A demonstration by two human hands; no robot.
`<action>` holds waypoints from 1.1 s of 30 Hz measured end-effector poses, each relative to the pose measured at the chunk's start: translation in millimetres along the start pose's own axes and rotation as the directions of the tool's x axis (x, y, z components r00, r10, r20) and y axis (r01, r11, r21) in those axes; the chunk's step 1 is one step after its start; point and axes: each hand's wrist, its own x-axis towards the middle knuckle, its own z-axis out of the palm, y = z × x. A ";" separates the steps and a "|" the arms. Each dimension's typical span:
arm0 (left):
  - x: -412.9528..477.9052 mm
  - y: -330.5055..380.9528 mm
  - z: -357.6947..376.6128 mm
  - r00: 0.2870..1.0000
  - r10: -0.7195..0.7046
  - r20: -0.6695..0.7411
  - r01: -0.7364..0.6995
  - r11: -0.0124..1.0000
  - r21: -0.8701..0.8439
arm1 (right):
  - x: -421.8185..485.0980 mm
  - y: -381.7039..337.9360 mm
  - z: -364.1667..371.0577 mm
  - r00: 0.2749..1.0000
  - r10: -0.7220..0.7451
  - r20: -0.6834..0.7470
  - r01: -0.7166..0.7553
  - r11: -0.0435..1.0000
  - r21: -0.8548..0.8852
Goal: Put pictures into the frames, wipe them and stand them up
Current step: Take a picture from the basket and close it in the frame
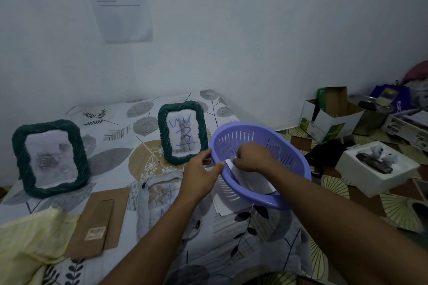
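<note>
- 2 green frames stand upright on the bed (111,127): left frame (49,158) near the left edge, right frame (183,132) toward the back edge, just beside the basket.
- 1 purple basket (243,139), tilted, at the bed's right edge. Left hand (201,176) grips its rim.
- Right hand (252,157) is inside the basket, fingers curled, pinching a white picture (254,180). Can't tell how many sheets are in there.
- More white sheets (222,206) lie under the basket, mostly hidden.
- 1 brown backing (97,213) lies flat near the front edge. 1 yellow cloth (27,238) sits at the front-left corner, cut off.
- Pale flat thing (159,194) between the backing and the left hand: too blurry to tell.
- Left frame's picture is blurred. Right frame shows a cat with blue scribbles.
- Room: pale wall with 1 printed notice (122,2), text unreadable. Boxes (331,118) and clutter on the patterned floor to the right.
</note>
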 end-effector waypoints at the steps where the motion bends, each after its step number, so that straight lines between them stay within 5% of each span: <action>1: -0.1 0.1 0.1 1.000 -0.004 0.003 0.004 1.000 0.002 | 0.0 0.2 -0.6 1.000 0.013 -0.012 -0.013 1.000 0.026; 11: 0.0 0.5 -1.7 0.999 -0.034 0.011 0.034 0.999 0.023 | -3.7 15.0 -13.5 0.988 0.155 0.010 -0.137 0.834 0.535; 19: 4.1 14.5 -11.1 0.999 -0.043 -0.023 0.043 0.999 0.008 | -29.1 -6.0 -48.7 0.986 0.116 -0.124 0.044 0.530 0.847; 21: 3.2 21.5 -20.2 0.994 -0.108 0.029 0.111 0.981 -0.158 | -37.3 -23.0 -54.0 0.981 0.092 -0.168 0.094 0.534 0.840; 24: -1.9 33.0 -36.4 0.964 -0.225 0.142 0.266 0.796 -0.543 | -52.2 -53.1 -54.3 0.990 -0.003 -0.144 0.129 0.464 0.876; 28: -11.9 31.1 -63.4 0.955 -0.276 0.109 0.283 0.738 -0.612 | -62.8 -88.6 -47.9 0.998 -0.064 -0.018 0.034 0.256 0.966; 30: -16.3 22.3 -77.5 0.955 -0.293 0.051 0.267 0.772 -0.577 | -65.2 -101.7 -43.0 0.997 -0.070 -0.016 0.033 0.252 0.967; 33: -23.0 7.8 -99.9 0.947 -0.322 -0.009 0.263 0.789 -0.556 | -65.7 -113.7 -30.9 0.991 -0.052 -0.121 0.132 0.451 0.883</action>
